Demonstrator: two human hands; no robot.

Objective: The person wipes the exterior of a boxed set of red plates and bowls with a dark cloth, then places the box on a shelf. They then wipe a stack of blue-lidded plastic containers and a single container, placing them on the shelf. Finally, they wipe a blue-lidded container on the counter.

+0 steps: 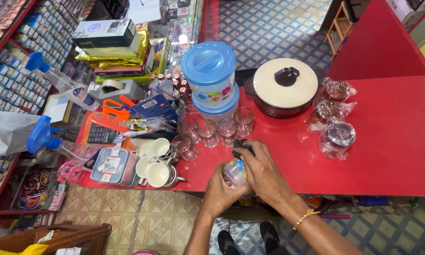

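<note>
Both hands met at the near edge of the red counter (392,141). The left hand (221,189) cupped a small clear glass (234,173) from below, fingers closed around its side. The right hand (261,170) lay over the top of the same glass, fingers curled together and pinching a dark cloth (242,145) against it. The glass was held just above the counter edge, tilted, its base mostly hidden by the palms. A thin gold bracelet (306,217) sat on the right wrist.

Just beyond the hands stood a loose row of empty drinking glasses (216,130), upright, near one another. Behind them a blue lidded container (209,75) with a flower pattern stood on a matching base. Beside it, to the right, was a dark pot with a cream lid (285,86). Further right lay three glass items wrapped in clear plastic (334,118). To the left of the hands white cups (157,165) clustered by a lidded plastic box (112,165). An orange tape dispenser (114,109) and a spray bottle (61,144) lay further left.
</note>
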